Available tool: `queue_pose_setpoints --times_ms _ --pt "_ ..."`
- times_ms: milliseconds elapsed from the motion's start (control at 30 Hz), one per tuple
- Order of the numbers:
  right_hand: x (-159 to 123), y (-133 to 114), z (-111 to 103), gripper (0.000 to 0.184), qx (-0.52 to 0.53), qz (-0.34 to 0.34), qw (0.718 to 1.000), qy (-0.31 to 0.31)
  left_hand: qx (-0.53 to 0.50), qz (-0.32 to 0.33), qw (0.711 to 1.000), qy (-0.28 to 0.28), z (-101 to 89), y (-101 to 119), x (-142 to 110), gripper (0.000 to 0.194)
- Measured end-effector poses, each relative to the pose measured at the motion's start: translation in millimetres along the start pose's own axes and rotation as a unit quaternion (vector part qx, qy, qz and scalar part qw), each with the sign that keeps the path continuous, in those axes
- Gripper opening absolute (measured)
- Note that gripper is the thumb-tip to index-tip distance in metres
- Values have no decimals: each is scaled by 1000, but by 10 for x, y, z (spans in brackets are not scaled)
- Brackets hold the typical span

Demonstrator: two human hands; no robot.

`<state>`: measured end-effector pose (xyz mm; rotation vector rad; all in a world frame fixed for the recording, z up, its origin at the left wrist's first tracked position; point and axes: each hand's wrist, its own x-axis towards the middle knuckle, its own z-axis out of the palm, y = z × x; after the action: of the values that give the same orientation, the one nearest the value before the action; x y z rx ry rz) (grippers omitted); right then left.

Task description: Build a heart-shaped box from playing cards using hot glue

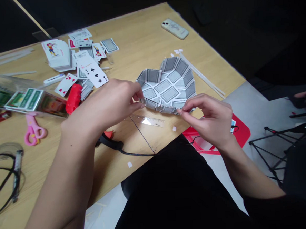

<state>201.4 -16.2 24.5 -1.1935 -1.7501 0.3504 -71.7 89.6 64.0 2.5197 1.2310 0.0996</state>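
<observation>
A heart-shaped tray (pixel 168 84) built from grey-backed playing cards stands on the table, its low walls folded up from a floor of overlapping cards. My left hand (pixel 115 99) is at the near left of the tray, thumb and fingers pinched on its rim. At the near right, my right hand (pixel 207 116) pinches the same rim between thumb and forefinger; whether a small piece is also between the fingertips cannot be made out. Just below the tray a clear ruler (pixel 150 121) lies flat. My left forearm partly covers a black-handled tool (pixel 110 143) with a cable.
Loose playing cards (pixel 95 73) and a card stack (pixel 58 54) lie at the back left. Pink scissors (pixel 34 130), a clear box of card packs (pixel 24 98) and a red tool (pixel 74 98) are left. White glue sticks (pixel 202 73) and a phone (pixel 175 28) lie right.
</observation>
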Motion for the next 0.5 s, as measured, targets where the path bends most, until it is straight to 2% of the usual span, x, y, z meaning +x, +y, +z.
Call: queue_pose_setpoints --times_ms 133,333,500 --pt "9 15 -3 16 -10 -3 1000 1 1 -4 1000 -2 23 -24 -6 19" --pt "-3 12 3 17 -18 -7 1000 11 23 -25 999 -41 84 -107 -15 25" --pt "2 52 -2 23 -28 37 999 -15 26 -32 997 -67 100 -113 -2 28"
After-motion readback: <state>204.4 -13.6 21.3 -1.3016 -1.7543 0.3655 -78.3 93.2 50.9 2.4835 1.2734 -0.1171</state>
